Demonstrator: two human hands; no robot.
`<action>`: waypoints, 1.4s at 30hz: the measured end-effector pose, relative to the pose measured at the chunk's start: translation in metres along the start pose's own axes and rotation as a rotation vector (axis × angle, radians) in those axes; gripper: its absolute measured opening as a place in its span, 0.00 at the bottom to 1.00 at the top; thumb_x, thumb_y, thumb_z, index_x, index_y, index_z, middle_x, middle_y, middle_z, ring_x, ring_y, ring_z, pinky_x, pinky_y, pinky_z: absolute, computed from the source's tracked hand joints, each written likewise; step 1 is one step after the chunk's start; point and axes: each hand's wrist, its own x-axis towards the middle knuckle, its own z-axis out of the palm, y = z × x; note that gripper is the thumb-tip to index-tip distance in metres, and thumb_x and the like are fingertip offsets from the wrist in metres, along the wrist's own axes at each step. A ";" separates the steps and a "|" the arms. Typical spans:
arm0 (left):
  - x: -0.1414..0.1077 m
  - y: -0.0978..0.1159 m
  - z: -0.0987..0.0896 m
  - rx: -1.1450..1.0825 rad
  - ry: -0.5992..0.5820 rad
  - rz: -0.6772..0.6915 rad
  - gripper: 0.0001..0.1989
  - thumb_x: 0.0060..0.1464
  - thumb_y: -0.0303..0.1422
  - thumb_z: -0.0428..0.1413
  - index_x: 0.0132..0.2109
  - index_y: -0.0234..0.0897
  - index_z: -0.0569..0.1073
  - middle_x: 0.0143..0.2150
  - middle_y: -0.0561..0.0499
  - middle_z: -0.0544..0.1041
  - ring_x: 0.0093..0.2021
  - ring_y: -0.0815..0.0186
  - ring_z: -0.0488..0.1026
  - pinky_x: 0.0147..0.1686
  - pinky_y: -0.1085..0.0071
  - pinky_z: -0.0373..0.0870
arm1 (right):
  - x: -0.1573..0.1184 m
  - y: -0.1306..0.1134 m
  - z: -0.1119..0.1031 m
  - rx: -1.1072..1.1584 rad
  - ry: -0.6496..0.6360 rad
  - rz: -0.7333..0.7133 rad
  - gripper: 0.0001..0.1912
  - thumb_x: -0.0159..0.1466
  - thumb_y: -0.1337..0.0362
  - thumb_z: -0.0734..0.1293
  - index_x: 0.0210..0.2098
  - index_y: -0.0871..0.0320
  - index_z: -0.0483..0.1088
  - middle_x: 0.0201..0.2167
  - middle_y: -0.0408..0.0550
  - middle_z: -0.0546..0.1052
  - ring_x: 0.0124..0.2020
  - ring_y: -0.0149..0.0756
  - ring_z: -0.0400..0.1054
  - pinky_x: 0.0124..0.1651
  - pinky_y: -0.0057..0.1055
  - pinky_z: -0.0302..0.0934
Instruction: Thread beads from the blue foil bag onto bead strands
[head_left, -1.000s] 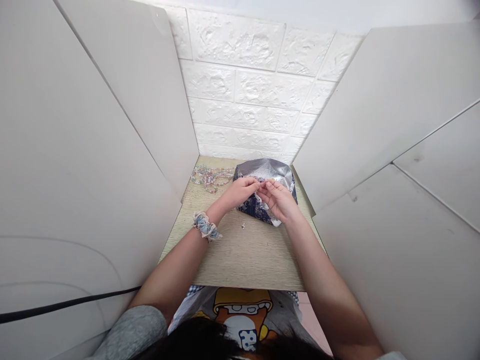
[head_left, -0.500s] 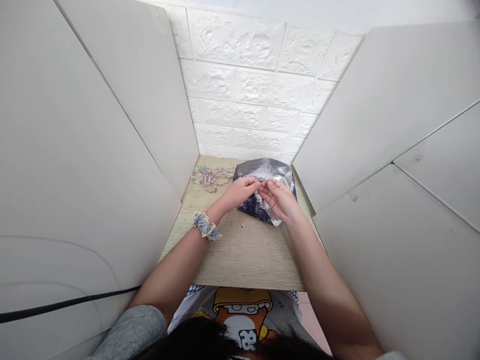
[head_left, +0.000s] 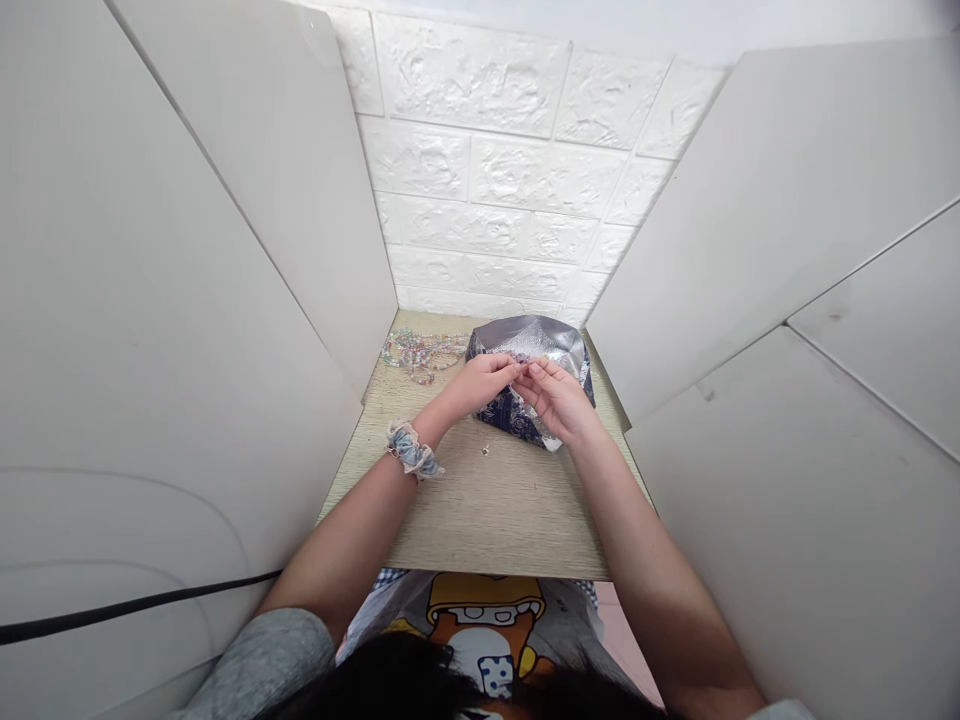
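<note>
My left hand (head_left: 486,382) and my right hand (head_left: 556,398) meet over an open bag (head_left: 517,422), fingertips pinched close together. Whatever sits between the fingertips is too small to make out; it could be a bead or thread. The bag is dark blue with a pale pattern outside and a silver lining, and small bright bits show inside it beneath my fingers. Left of the bag lies a tangle of strung multicoloured beads (head_left: 421,352), its strands running toward the bag. A blue lace-edged scrunchie (head_left: 412,450) circles my left wrist.
A tiny metallic piece (head_left: 485,450) lies on the wooden tabletop (head_left: 495,520) in front of the bag. White panels (head_left: 300,250) stand close on both sides, and a white brick-pattern wall (head_left: 495,220) closes the back. A black cable (head_left: 142,606) runs at the lower left.
My fingertips have shifted very slightly against each other. The bag, the beads and the tiny metallic piece stay where they were.
</note>
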 end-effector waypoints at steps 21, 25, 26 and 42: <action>0.002 -0.005 0.001 -0.157 -0.100 -0.042 0.15 0.50 0.40 0.45 0.23 0.33 0.60 0.18 0.57 0.62 0.15 0.78 0.57 0.16 0.78 0.53 | 0.001 0.000 0.001 -0.161 0.068 -0.096 0.08 0.44 0.65 0.71 0.22 0.58 0.68 0.23 0.39 0.71 0.27 0.25 0.66 0.38 0.28 0.61; 0.002 -0.005 0.001 -0.191 -0.089 -0.042 0.17 0.50 0.42 0.44 0.23 0.33 0.61 0.18 0.57 0.62 0.15 0.78 0.57 0.16 0.78 0.52 | -0.001 0.000 0.001 -0.270 0.009 -0.153 0.06 0.47 0.64 0.69 0.23 0.58 0.68 0.21 0.40 0.71 0.25 0.26 0.65 0.33 0.27 0.60; 0.002 -0.004 0.001 -0.199 -0.095 -0.041 0.17 0.50 0.43 0.44 0.23 0.33 0.61 0.18 0.56 0.62 0.15 0.78 0.58 0.15 0.78 0.52 | -0.001 -0.001 0.002 -0.282 -0.008 -0.171 0.06 0.47 0.63 0.69 0.23 0.58 0.68 0.21 0.40 0.71 0.25 0.26 0.64 0.32 0.26 0.59; 0.003 -0.007 -0.002 -0.199 -0.155 -0.041 0.15 0.49 0.42 0.47 0.27 0.33 0.64 0.20 0.55 0.64 0.17 0.77 0.62 0.15 0.80 0.54 | 0.003 -0.020 -0.015 0.145 0.399 -0.361 0.05 0.58 0.65 0.58 0.28 0.56 0.54 0.33 0.43 0.74 0.33 0.26 0.69 0.42 0.30 0.62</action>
